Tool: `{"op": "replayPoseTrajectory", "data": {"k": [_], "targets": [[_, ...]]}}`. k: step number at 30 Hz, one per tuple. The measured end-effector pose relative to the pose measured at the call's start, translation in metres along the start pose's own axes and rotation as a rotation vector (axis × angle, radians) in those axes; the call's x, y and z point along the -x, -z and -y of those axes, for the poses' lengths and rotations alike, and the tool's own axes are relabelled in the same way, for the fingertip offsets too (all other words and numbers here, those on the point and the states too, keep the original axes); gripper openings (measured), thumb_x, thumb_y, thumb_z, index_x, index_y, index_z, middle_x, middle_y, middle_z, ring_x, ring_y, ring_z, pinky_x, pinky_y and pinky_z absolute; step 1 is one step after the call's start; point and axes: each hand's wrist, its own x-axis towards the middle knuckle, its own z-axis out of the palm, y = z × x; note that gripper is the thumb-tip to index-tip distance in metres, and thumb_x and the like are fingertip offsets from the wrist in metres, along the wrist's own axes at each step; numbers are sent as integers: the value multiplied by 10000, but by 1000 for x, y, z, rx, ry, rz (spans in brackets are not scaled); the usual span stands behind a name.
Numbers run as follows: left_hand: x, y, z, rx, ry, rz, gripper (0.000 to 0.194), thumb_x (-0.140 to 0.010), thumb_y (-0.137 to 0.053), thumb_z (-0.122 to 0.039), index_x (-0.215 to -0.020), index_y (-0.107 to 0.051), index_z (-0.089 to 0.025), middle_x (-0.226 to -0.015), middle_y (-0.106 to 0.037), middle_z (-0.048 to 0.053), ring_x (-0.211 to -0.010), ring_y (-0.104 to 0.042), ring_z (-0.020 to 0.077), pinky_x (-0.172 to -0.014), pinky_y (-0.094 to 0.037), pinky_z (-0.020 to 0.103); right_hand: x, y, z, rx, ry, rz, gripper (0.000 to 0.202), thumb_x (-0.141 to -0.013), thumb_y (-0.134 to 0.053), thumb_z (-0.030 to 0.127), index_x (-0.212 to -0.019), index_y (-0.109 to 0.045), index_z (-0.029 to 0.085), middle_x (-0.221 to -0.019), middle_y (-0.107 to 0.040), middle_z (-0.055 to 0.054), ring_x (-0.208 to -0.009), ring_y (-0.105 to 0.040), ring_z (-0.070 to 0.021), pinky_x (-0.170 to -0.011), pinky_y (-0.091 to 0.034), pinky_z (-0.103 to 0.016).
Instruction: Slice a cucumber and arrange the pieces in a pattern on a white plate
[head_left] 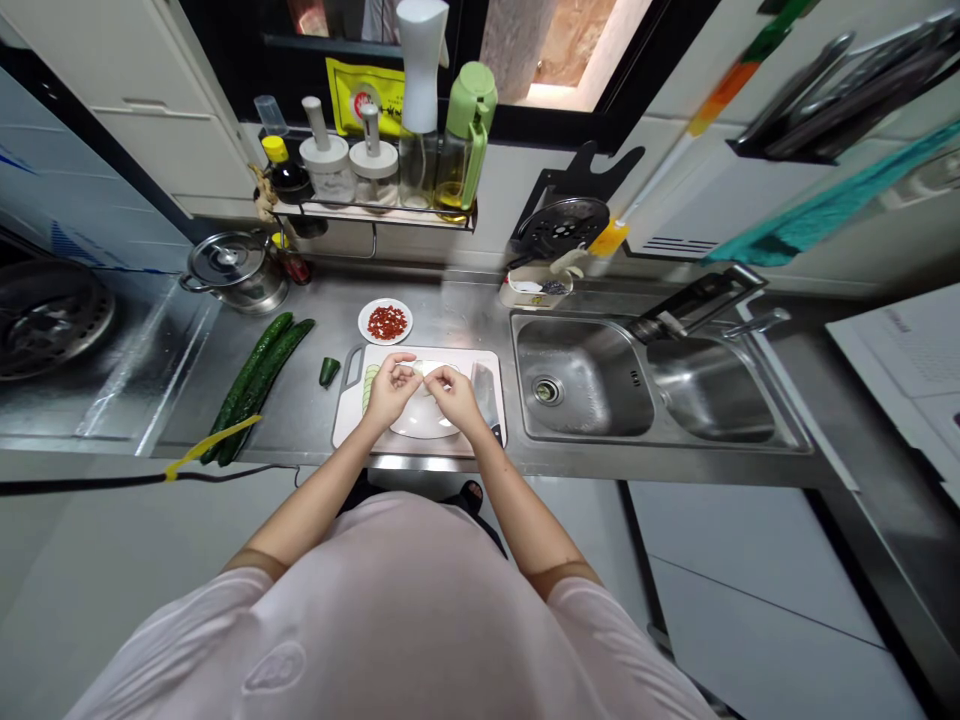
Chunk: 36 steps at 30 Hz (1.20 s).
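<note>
My left hand [393, 388] and my right hand [453, 394] meet over a white plate [424, 428], fingertips pinched together. Between them is a small pale piece, apparently a cucumber slice [420, 367], largely covered by my fingers. The plate rests on a white cutting board [346, 425]. Pale green cucumber slices [368, 385] lie in a row at the board's left, partly behind my left hand. On the right side of the board lies a knife [484, 392] with a wide blade and dark handle.
Left of the board are a cucumber end [328, 371] and two whole cucumbers [259, 385]. Behind it sits a small plate of chopped red chili [386, 321]. A steel pot [234, 270] stands back left. The double sink [585, 380] is to the right; a bottle rack [375, 212] hangs above.
</note>
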Motion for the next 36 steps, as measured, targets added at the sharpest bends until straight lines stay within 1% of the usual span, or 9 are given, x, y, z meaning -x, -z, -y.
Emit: {"op": "replayPoseTrajectory", "data": {"k": [5, 9, 12, 15, 17, 20, 27, 32, 36], "targets": [[-5, 0, 13, -29, -13, 12, 388, -716, -643, -250, -1070, -497, -186, -732, -564, -18, -668, -535, 82, -642, -407, 202, -6, -3, -17, -91, -91, 41, 179, -746, -516, 335, -746, -585, 170, -682, -585, 12, -602, -518, -110, -567, -436, -224], [-15, 2, 36, -78, 31, 26, 413, -695, -642, -251, -1078, -504, -179, -725, -564, -21, -661, -537, 83, -637, -412, 199, -13, -6, -43, -71, -138, 57, 183, -731, -520, 334, -750, -578, 161, -660, -582, 18, -564, -520, -101, -546, -435, -215], [-25, 3, 58, -128, 94, 20, 417, -682, -636, -253, -1070, -509, -172, -706, -563, -30, -638, -532, 80, -631, -412, 197, -20, -9, -61, 21, -202, 75, 188, -745, -516, 317, -796, -589, 152, -651, -591, 20, -533, -533, -98, -549, -434, -213], [-35, 2, 77, -240, 151, -23, 380, -678, -621, -238, -1043, -533, -177, -681, -564, -37, -619, -530, 81, -636, -414, 201, -27, -12, -73, 200, -283, 82, 186, -772, -505, 286, -829, -611, 145, -673, -622, 6, -579, -562, -106, -596, -439, -212], [-41, 2, 86, -323, 149, -31, 359, -688, -604, -221, -1039, -540, -185, -690, -579, -31, -631, -539, 87, -655, -420, 209, -33, -14, -77, 311, -318, 81, 179, -787, -504, 273, -831, -624, 147, -708, -644, -5, -637, -577, -112, -630, -433, -204], [-49, 2, 96, -422, 134, 1, 353, -713, -572, -198, -1063, -529, -192, -709, -604, -21, -649, -559, 98, -676, -425, 220, -39, -16, -81, 419, -340, 85, 168, -802, -506, 258, -830, -634, 152, -777, -668, -20, -706, -584, -113, -657, -413, -186], [-60, 0, 106, -626, 179, 26, 377, -714, -559, -148, -1086, -535, -205, -751, -641, -1, -682, -589, 130, -699, -429, 242, -47, -20, -86, 618, -378, 115, 181, -831, -481, 263, -844, -636, 170, -867, -676, -45, -799, -588, -139, -686, -386, -197], [-61, -3, 104, -731, 158, 11, 369, -723, -536, -141, -1087, -547, -207, -752, -645, 13, -692, -588, 152, -699, -419, 254, -47, -24, -82, 738, -416, 121, 230, -872, -416, 284, -922, -619, 188, -952, -663, -75, -861, -590, -172, -707, -391, -231], [-60, -5, 101, -816, 134, 23, 380, -734, -507, -128, -1104, -551, -203, -760, -642, 29, -704, -577, 170, -698, -406, 267, -45, -25, -75, 803, -418, 145, 236, -888, -398, 296, -995, -583, 194, -957, -650, -82, -887, -588, -192, -723, -399, -258]]}}
